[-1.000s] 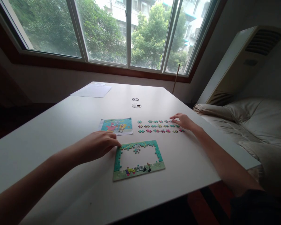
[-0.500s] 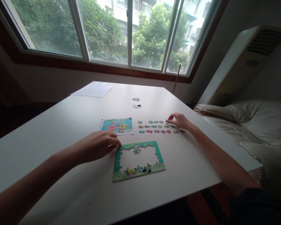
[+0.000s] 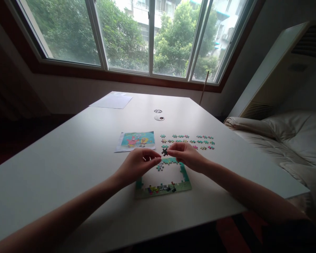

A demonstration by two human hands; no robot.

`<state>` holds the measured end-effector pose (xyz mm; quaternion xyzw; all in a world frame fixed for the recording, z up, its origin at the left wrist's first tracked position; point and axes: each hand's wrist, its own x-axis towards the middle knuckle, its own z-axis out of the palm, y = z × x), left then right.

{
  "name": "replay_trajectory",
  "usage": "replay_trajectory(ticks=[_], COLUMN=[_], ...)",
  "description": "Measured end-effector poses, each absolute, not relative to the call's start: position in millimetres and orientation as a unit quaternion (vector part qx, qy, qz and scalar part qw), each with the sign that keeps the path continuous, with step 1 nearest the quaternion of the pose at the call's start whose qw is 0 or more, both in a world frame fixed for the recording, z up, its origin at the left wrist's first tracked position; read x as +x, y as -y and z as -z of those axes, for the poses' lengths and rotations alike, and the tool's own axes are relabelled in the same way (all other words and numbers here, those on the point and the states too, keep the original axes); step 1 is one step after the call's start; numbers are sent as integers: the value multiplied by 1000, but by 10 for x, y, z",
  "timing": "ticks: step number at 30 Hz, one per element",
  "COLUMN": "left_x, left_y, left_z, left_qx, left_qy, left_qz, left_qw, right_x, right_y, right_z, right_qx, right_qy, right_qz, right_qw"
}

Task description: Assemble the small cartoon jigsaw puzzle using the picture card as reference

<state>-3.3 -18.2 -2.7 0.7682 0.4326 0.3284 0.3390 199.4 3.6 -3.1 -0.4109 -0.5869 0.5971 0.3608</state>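
Note:
Between thumb and fingertips, my right hand (image 3: 188, 155) grips a dark jigsaw puzzle piece (image 3: 164, 151) above the far edge of the puzzle. My left hand (image 3: 140, 162) hovers just left of that piece, thumb and fingers apart, with nothing seen between them. Below both hands lies the partly assembled puzzle (image 3: 184, 186): a green and teal border, figures along its near side, and a small joined cluster (image 3: 160, 166) at the far inner edge. My hands cover part of its far and left sides. Loose puzzle pieces (image 3: 200, 142) lie in rows beyond my right hand.
A printed cartoon picture (image 3: 139, 140) lies beyond my left hand. Farther off are a round cable-hole cover (image 3: 159, 118) and white papers (image 3: 113, 101) on the white table (image 3: 81, 147). A cream sofa (image 3: 284, 144) stands to the right.
My right hand has carried the puzzle piece from the back row left and nearer, over the puzzle's far edge. My left hand has left the puzzle's corner and moved right beside it.

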Motion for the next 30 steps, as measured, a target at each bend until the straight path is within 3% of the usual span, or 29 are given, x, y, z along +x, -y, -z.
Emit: replay_trajectory(ticks=[4,15,18,24,30], left_x=[19,23,-12,-53,-57], left_y=[199,211,192,166,156], left_z=[29,-12,-36,-58,-31], left_qx=[731,691,683,671,673], left_qy=[-421,-408,-419,-423,-427], left_qz=[-346,-403,-389,-334,-319], left_qw=[410,441,456,509,513], right_x=[1933,1947,1979,2005,2019], right_y=[30,42,47,86,99], right_z=[52,63,35,31,76], right_qx=[-406,-377,-355,-307,-239], right_qy=[576,622,704,838,878], right_qz=[-604,-603,-510,-200,-107], right_qw=[373,328,344,405,401])
